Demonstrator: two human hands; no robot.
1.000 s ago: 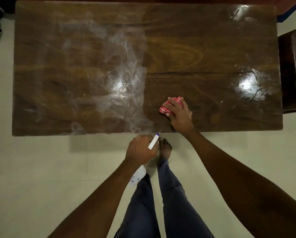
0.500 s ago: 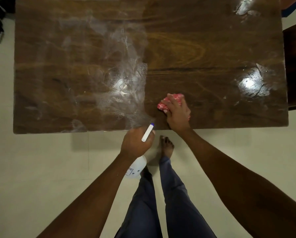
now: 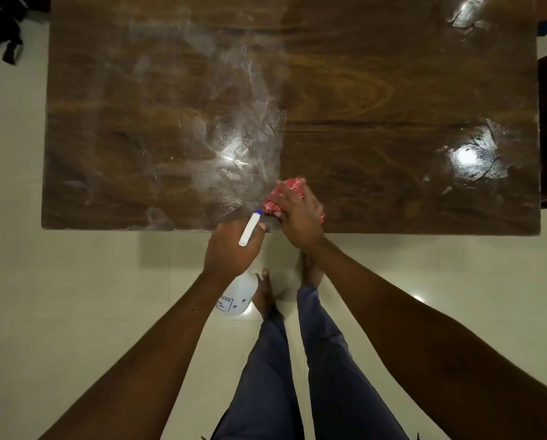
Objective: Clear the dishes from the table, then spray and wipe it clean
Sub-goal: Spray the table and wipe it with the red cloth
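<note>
Wiping step. My right hand curled over bunched cloth, pressing it by worktop's near edge. My left hand grips spray bottle just off that edge. Next, I judge: firm sweeps into hazy film, worktop's left half.

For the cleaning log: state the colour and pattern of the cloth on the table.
The cloth is red with white markings; head view.

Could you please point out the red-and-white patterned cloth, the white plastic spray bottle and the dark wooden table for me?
red-and-white patterned cloth (image 3: 291,186): head view, on its bunched far end.
white plastic spray bottle (image 3: 240,295): head view, on its round body.
dark wooden table (image 3: 393,90): head view, on bare tabletop at right.
</note>
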